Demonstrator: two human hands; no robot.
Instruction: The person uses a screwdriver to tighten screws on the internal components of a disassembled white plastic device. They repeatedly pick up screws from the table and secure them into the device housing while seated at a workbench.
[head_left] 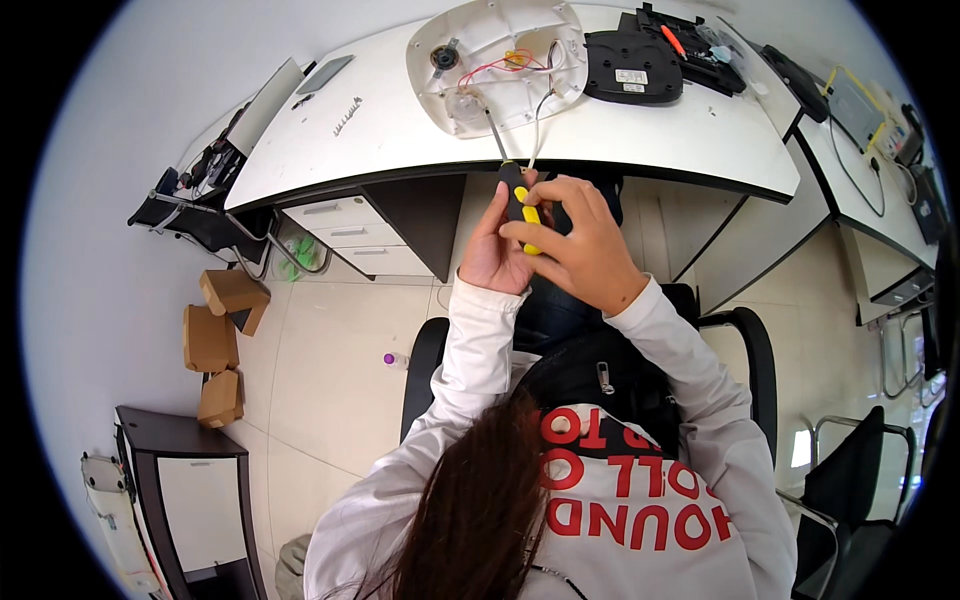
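Observation:
A screwdriver (518,200) with a black and yellow handle is between my hands, its metal shaft pointing away over the table edge. My left hand (492,248) is closed around the handle from the left, thumb along its side and some fingers hidden behind. From the right, the fingers of my right hand (590,245) pinch the same handle. Just beyond the shaft lies a white plastic housing (430,95), inner side up, with a round black speaker (443,57) and red, yellow and white wires. One white cable (537,125) runs from it toward my fingers; its end is hidden.
The white desk (300,150) also bears a row of small screws (347,117), a grey flat plate (325,74), a black plastic base (630,68) and an open black tool case (700,50). Drawers (345,233) stand below; cardboard boxes (210,338) and a purple-capped bottle (395,360) are on the floor.

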